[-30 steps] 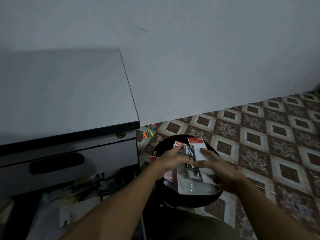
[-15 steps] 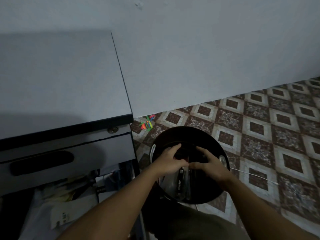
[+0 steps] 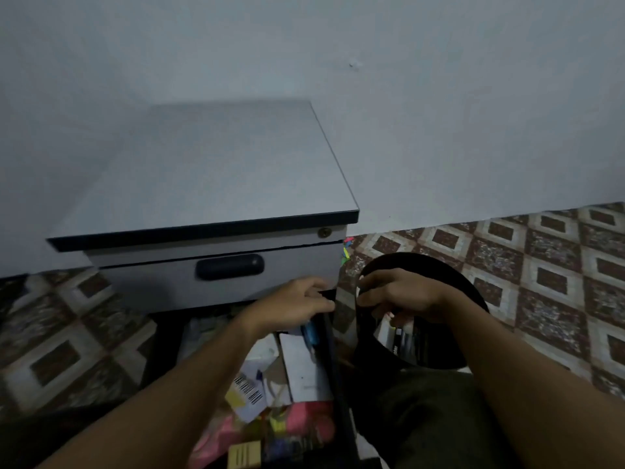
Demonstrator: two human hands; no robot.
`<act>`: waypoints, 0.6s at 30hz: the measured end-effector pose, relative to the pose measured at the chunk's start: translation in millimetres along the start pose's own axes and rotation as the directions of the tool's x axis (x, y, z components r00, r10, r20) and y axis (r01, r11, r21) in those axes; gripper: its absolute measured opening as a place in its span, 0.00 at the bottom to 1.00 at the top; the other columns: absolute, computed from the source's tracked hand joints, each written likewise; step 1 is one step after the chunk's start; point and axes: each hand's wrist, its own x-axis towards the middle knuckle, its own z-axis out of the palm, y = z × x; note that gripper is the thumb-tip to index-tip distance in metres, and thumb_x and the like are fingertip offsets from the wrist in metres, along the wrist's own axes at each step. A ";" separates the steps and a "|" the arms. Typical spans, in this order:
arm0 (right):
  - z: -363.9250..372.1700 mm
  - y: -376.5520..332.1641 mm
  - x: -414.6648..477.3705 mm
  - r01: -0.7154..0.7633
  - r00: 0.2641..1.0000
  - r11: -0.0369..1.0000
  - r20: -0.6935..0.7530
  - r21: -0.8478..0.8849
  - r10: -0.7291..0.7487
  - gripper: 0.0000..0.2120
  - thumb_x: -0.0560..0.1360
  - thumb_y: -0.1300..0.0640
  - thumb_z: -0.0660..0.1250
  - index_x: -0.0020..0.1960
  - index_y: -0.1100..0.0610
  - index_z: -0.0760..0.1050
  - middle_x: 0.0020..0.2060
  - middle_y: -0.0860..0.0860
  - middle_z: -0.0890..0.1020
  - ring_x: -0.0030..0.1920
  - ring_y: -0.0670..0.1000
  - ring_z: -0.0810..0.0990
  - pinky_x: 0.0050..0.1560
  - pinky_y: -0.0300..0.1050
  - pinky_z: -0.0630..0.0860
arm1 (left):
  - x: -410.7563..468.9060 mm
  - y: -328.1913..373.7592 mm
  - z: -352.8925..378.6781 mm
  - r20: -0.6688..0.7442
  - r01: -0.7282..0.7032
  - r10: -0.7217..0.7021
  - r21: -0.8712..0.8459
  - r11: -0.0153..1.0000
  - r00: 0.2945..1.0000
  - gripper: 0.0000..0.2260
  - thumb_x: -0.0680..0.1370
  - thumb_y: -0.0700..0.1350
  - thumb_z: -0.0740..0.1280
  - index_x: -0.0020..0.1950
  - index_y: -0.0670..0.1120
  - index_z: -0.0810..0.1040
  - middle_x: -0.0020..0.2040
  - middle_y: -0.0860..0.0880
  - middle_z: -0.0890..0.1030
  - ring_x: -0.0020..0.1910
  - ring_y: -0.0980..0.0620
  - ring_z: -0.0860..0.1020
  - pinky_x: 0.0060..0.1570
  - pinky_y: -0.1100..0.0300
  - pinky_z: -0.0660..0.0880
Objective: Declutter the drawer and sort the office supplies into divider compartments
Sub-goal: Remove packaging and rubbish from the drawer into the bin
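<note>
Grey cabinet (image 3: 203, 170): I see it standing against the pale wall (image 3: 439, 113), its top bare, a small brass lock (image 3: 324, 232) at the upper right of its front.
Top drawer (image 3: 152, 282): closed, with a black handle (image 3: 230, 266) set in the middle.
Lower drawer (image 3: 333, 350): pulled out towards me and crammed, and that is where the office supplies lie.
Clutter: a blue item (image 3: 310, 333) in the far right corner, a white box (image 3: 304, 370) just below it, a barcode label (image 3: 248, 389) among loose papers, pink stuff (image 3: 304, 421) and a yellow piece (image 3: 244, 453) nearest the camera.
Left hand (image 3: 297, 304): knuckles up over the drawer's far right corner, just above the blue item. The fingers are bent, but I cannot tell whether they pinch anything.
Right hand (image 3: 402, 296): over the black tub (image 3: 449, 275), fingers curled at its left rim. Gripping the rim or only resting there, I cannot tell from here.
Black tub: round, on the floor (image 3: 541, 265) just right of the drawer, with packets (image 3: 402, 340) showing inside below my right wrist.
Floor: brown and cream patterned tile, with bright coloured scraps (image 3: 346, 252) beside the cabinet's right corner, by the wall.
</note>
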 end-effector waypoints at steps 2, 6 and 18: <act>23.1 -15.3 -3.7 0.028 1.000 1.000 0.012 -0.009 -0.028 0.20 0.75 0.53 0.71 0.65 0.53 0.73 0.52 0.55 0.82 0.50 0.55 0.83 0.38 0.45 0.76 | -23.6 -20.7 -17.2 -0.049 0.034 -0.034 -0.009 0.999 0.998 0.20 0.81 0.48 0.67 0.72 0.47 0.71 0.61 0.49 0.78 0.54 0.57 0.78 0.45 0.67 0.74; 78.5 -30.6 -0.2 0.100 0.995 0.994 -0.001 -0.040 -0.100 0.20 0.75 0.55 0.71 0.65 0.56 0.73 0.55 0.56 0.80 0.47 0.54 0.80 0.41 0.44 0.76 | -58.4 -71.8 -42.2 -0.202 0.136 -0.144 -0.050 0.989 0.969 0.12 0.81 0.46 0.66 0.63 0.46 0.75 0.56 0.47 0.79 0.47 0.55 0.77 0.44 0.61 0.73; 184.0 18.7 62.6 0.051 0.988 0.987 -0.133 -0.154 -0.072 0.37 0.70 0.37 0.67 0.75 0.47 0.64 0.72 0.56 0.67 0.72 0.61 0.65 0.70 0.57 0.67 | -86.1 -166.0 -47.7 -0.294 0.305 -0.330 -0.128 0.944 0.897 0.30 0.77 0.53 0.69 0.77 0.50 0.64 0.71 0.54 0.68 0.64 0.54 0.70 0.61 0.62 0.68</act>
